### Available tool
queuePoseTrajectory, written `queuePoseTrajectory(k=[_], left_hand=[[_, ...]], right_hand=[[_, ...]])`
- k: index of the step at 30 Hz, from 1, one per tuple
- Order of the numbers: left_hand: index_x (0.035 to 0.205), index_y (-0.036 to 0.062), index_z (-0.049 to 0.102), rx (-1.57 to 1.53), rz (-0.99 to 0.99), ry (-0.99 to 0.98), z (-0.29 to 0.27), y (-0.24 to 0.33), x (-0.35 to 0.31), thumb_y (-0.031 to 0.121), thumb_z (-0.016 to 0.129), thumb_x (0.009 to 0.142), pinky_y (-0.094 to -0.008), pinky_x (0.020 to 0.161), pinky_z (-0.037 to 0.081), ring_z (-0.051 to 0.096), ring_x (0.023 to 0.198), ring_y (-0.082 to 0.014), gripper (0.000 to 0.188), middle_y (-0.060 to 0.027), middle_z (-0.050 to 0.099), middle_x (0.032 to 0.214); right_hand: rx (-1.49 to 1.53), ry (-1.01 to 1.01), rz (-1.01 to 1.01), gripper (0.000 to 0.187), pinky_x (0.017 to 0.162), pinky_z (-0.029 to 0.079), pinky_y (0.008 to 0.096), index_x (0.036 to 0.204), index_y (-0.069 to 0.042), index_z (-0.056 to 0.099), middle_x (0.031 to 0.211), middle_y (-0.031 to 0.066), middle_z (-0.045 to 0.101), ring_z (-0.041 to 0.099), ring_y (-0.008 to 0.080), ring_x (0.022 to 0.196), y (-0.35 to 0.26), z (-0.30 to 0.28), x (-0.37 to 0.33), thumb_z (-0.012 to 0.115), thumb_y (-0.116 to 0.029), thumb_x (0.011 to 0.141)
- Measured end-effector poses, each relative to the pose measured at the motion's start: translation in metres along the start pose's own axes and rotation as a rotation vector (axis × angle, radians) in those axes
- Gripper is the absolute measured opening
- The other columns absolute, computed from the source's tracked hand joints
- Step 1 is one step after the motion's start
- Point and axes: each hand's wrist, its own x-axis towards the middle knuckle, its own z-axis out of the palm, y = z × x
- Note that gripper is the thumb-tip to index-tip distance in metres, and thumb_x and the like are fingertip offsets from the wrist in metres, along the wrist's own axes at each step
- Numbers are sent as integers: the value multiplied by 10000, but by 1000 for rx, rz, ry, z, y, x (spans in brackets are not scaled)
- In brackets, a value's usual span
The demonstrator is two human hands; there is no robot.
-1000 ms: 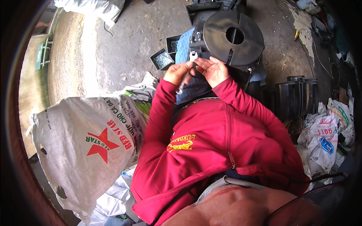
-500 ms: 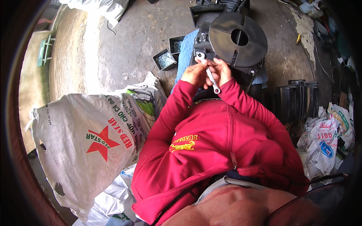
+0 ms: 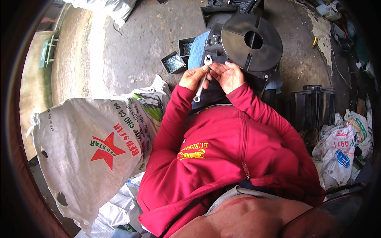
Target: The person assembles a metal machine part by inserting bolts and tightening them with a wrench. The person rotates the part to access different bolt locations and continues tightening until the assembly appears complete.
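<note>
My left hand (image 3: 193,78) is closed round a silver combination wrench (image 3: 199,91), gripping its shaft between thumb and fingers. The wrench's upper end sits at a small bolt (image 3: 208,56) on the near left corner of a black assembly; its ring end points toward my body. My right hand (image 3: 231,78) is open beside it, palm up, its fingertips close to the wrench head; whether they touch it I cannot tell. A large black disc (image 3: 234,39), with a round hole and slots, tops the assembly over my lap.
Two small black trays (image 3: 173,68) of metal fasteners stand on the floor to the left of the assembly. A larger black bin (image 3: 203,18) lies beyond it. White sacks (image 3: 75,139) fill the left, another sack (image 3: 337,158) and black parts (image 3: 305,107) the right.
The wrench has swung, its ring end moving left and its head shifting slightly left. My left hand went left with it, while my right hand drew away and opened.
</note>
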Motion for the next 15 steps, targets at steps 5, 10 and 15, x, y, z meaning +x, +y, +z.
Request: queuePoseTrajectory(k=[5,10,15], left_hand=[[830,53,612,-239,-92,8,22,-6,9,356,488,889,-212,359,326,488,403,-96,333,-71,637,650],[848,40,587,-370,-69,18,31,-10,23,338,498,882,-248,395,372,546,486,-152,313,-106,639,736],[718,70,610,80,-175,-88,-23,22,15,357,512,880,-202,366,293,406,369,-68,344,11,516,509]], right_hand=[[-21,-150,53,628,796,450,396,1137,35,453,1095,144,553,549,234,907,1,-33,7,451,-519,841],[-121,2,113,466,530,484,395,1069,2,538,724,42,559,540,193,548,-9,0,-9,460,-394,836],[-21,24,-34,418,911,386,370,1078,51,523,1156,175,548,512,256,1089,-3,16,-5,431,-286,849]])
